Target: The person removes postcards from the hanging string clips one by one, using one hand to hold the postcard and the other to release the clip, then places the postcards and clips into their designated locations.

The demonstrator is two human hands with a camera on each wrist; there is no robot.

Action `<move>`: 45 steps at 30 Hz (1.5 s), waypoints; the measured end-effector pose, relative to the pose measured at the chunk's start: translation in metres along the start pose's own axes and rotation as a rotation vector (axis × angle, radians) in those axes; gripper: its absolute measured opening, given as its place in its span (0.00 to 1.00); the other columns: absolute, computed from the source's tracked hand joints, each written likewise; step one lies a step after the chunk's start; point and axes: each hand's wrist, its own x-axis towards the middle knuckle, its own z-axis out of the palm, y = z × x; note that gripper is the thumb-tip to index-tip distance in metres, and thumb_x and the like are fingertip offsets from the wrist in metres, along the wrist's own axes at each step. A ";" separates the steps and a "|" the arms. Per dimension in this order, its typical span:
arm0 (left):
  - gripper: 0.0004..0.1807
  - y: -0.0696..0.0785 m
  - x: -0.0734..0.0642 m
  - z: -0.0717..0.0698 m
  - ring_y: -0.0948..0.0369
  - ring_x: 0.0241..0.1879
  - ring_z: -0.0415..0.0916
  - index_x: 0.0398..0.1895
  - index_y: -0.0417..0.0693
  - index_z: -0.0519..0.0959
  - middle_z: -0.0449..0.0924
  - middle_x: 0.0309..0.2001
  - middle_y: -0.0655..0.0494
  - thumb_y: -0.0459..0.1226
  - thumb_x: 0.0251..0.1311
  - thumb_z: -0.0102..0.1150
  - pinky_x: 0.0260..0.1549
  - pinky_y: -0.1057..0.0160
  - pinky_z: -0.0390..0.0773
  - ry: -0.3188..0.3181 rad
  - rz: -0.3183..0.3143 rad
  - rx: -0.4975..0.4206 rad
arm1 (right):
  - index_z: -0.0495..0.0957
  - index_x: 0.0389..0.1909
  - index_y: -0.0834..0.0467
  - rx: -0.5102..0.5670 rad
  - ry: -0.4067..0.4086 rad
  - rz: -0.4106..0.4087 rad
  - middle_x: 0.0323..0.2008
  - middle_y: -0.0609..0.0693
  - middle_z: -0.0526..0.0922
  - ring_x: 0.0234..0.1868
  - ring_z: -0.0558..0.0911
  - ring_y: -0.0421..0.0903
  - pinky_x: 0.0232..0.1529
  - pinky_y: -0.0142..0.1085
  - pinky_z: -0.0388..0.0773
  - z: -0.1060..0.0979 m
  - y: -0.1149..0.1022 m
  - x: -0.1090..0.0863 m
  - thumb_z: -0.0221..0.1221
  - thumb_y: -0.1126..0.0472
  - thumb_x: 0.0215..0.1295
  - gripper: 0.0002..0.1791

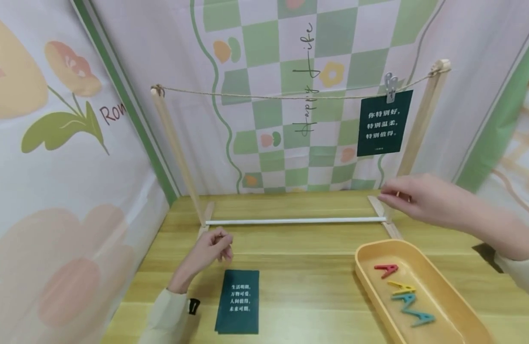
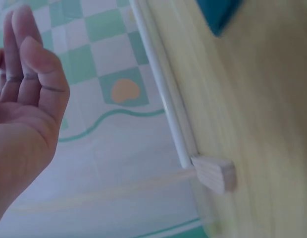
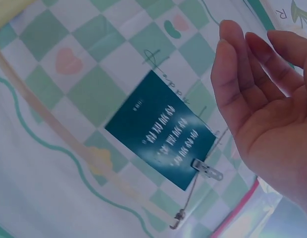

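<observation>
A dark green card (image 1: 382,126) with white printed characters hangs near the right end of a twine line (image 1: 264,97). A grey clothespin (image 1: 391,89) clips it there. My right hand (image 1: 423,198), fingers loosely bent and holding nothing, hovers below the card, apart from it; the right wrist view shows this hand (image 3: 272,109) beside the card too. Above the table's left side is my left hand (image 1: 213,245), also holding nothing, its fingers relaxed in the left wrist view. Just in front of it lies a small stack of dark green cards (image 1: 237,303).
An orange tray (image 1: 360,267) at the right holds red (image 1: 390,271), yellow (image 1: 403,287) and blue clothespins (image 1: 420,317). The twine runs between a left wooden post (image 1: 174,148) and a right wooden post (image 1: 421,119). A white rod (image 1: 294,220) joins their feet. Patterned curtains stand behind.
</observation>
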 end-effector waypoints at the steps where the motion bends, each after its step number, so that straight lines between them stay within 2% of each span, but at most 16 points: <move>1: 0.17 0.002 0.002 0.001 0.48 0.28 0.84 0.39 0.43 0.75 0.84 0.28 0.50 0.49 0.73 0.48 0.25 0.56 0.82 0.009 0.013 -0.014 | 0.77 0.27 0.45 -0.003 0.012 -0.007 0.20 0.29 0.72 0.21 0.65 0.23 0.22 0.19 0.65 -0.002 0.000 0.003 0.68 0.69 0.54 0.14; 5: 0.18 0.014 0.007 0.005 0.54 0.27 0.84 0.40 0.43 0.75 0.84 0.28 0.51 0.50 0.72 0.49 0.27 0.54 0.83 0.022 0.036 -0.070 | 0.78 0.27 0.46 -0.020 0.047 -0.030 0.21 0.32 0.76 0.22 0.67 0.24 0.23 0.20 0.67 -0.006 0.000 0.015 0.68 0.69 0.54 0.13; 9: 0.19 0.026 0.014 0.009 0.55 0.28 0.84 0.40 0.44 0.76 0.84 0.30 0.50 0.51 0.72 0.49 0.30 0.49 0.83 0.019 0.042 -0.101 | 0.79 0.28 0.47 -0.039 0.054 -0.031 0.22 0.33 0.76 0.22 0.68 0.25 0.24 0.20 0.67 -0.010 -0.001 0.025 0.68 0.70 0.52 0.13; 14: 0.18 0.039 0.025 0.017 0.56 0.29 0.84 0.41 0.42 0.76 0.84 0.30 0.49 0.49 0.73 0.49 0.31 0.51 0.83 0.013 0.086 -0.122 | 0.78 0.27 0.49 -0.043 0.083 -0.021 0.22 0.35 0.76 0.21 0.67 0.27 0.23 0.19 0.67 -0.019 -0.001 0.035 0.67 0.71 0.53 0.13; 17: 0.17 0.044 0.032 0.021 0.56 0.29 0.85 0.41 0.43 0.77 0.84 0.30 0.50 0.49 0.72 0.49 0.30 0.54 0.83 0.012 0.109 -0.131 | 0.78 0.27 0.50 -0.032 0.125 -0.026 0.21 0.37 0.75 0.20 0.67 0.28 0.22 0.19 0.66 -0.024 0.001 0.042 0.67 0.71 0.54 0.12; 22: 0.17 0.054 0.045 0.028 0.56 0.30 0.84 0.42 0.45 0.77 0.83 0.31 0.51 0.50 0.72 0.50 0.31 0.52 0.83 -0.007 0.118 -0.133 | 0.77 0.25 0.52 -0.013 0.211 -0.010 0.18 0.38 0.71 0.18 0.65 0.29 0.22 0.19 0.64 -0.032 0.006 0.055 0.66 0.71 0.57 0.11; 28: 0.16 0.072 0.063 0.042 0.57 0.30 0.84 0.42 0.46 0.78 0.84 0.32 0.50 0.50 0.70 0.53 0.28 0.60 0.81 -0.073 0.134 -0.110 | 0.82 0.31 0.59 -0.045 0.287 0.138 0.20 0.40 0.76 0.23 0.66 0.21 0.28 0.15 0.66 -0.044 0.014 0.063 0.63 0.68 0.62 0.02; 30: 0.16 0.076 0.068 0.044 0.56 0.31 0.84 0.42 0.47 0.78 0.84 0.32 0.50 0.50 0.70 0.53 0.29 0.58 0.81 -0.084 0.131 -0.100 | 0.83 0.35 0.61 -0.031 0.310 0.197 0.23 0.36 0.77 0.25 0.67 0.19 0.30 0.14 0.66 -0.047 0.017 0.068 0.61 0.67 0.63 0.03; 35: 0.14 0.090 0.079 0.048 0.49 0.34 0.84 0.42 0.48 0.77 0.85 0.34 0.49 0.49 0.71 0.52 0.29 0.60 0.81 -0.117 0.121 -0.075 | 0.82 0.38 0.66 0.055 0.416 0.329 0.23 0.17 0.70 0.22 0.69 0.17 0.24 0.13 0.66 -0.058 0.028 0.072 0.58 0.65 0.66 0.08; 39: 0.13 0.097 0.086 0.048 0.51 0.32 0.84 0.43 0.48 0.77 0.84 0.35 0.44 0.48 0.72 0.51 0.27 0.62 0.80 -0.138 0.126 -0.055 | 0.82 0.41 0.67 0.070 0.503 0.396 0.23 0.13 0.69 0.20 0.69 0.14 0.20 0.13 0.63 -0.064 0.039 0.076 0.56 0.62 0.67 0.12; 42: 0.13 0.105 0.090 0.048 0.50 0.32 0.84 0.43 0.47 0.76 0.83 0.36 0.42 0.47 0.72 0.51 0.28 0.61 0.80 -0.136 0.146 -0.043 | 0.81 0.45 0.66 0.064 0.503 0.459 0.26 0.15 0.67 0.21 0.68 0.14 0.20 0.14 0.61 -0.068 0.046 0.081 0.55 0.59 0.68 0.15; 45: 0.13 0.113 0.096 0.049 0.45 0.35 0.84 0.43 0.48 0.76 0.83 0.35 0.45 0.47 0.72 0.51 0.28 0.62 0.80 -0.133 0.167 -0.038 | 0.78 0.52 0.64 0.061 0.440 0.534 0.32 0.21 0.67 0.22 0.68 0.15 0.20 0.17 0.61 -0.072 0.052 0.087 0.54 0.55 0.68 0.19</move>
